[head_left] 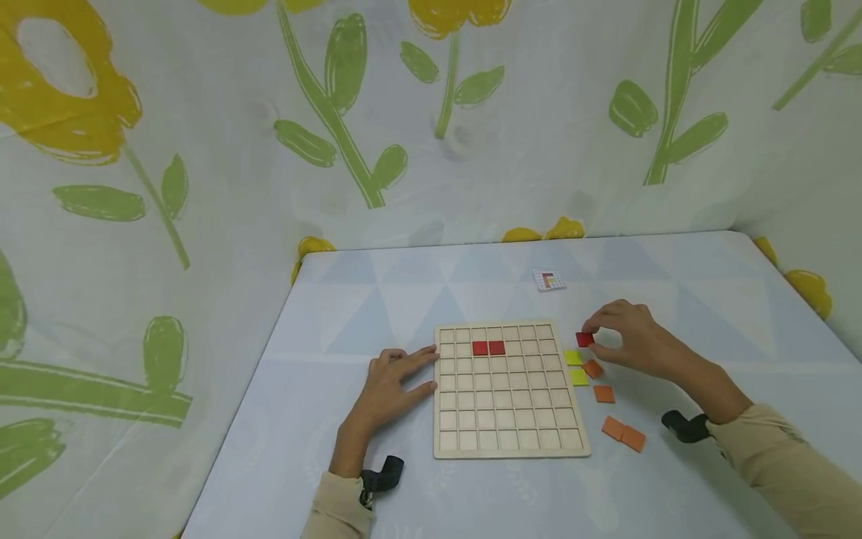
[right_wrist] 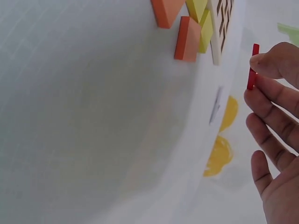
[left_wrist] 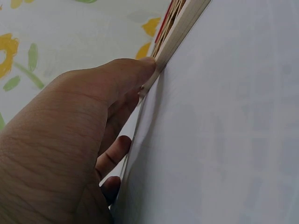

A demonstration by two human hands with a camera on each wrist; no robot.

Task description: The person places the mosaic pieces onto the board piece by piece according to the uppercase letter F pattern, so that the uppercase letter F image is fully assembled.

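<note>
A square wooden grid board (head_left: 512, 397) lies on the table, with two red tiles (head_left: 488, 348) side by side in its second row from the far edge. My left hand (head_left: 390, 389) touches the board's left edge with straight fingers; in the left wrist view its thumb rests against the wooden side (left_wrist: 175, 37). My right hand (head_left: 629, 340) pinches a red square tile (right_wrist: 252, 67) between thumb and fingers, lifted above the table to the right of the board. Below it lie two yellow tiles (head_left: 578, 377) at the board's right edge and several orange tiles (head_left: 604, 394).
A small card (head_left: 549, 280) printed with a coloured grid pattern lies beyond the board, toward the table's far edge. Two orange tiles (head_left: 633, 439) lie together at the near right. A flower-printed cloth (head_left: 471, 187) hangs behind the table.
</note>
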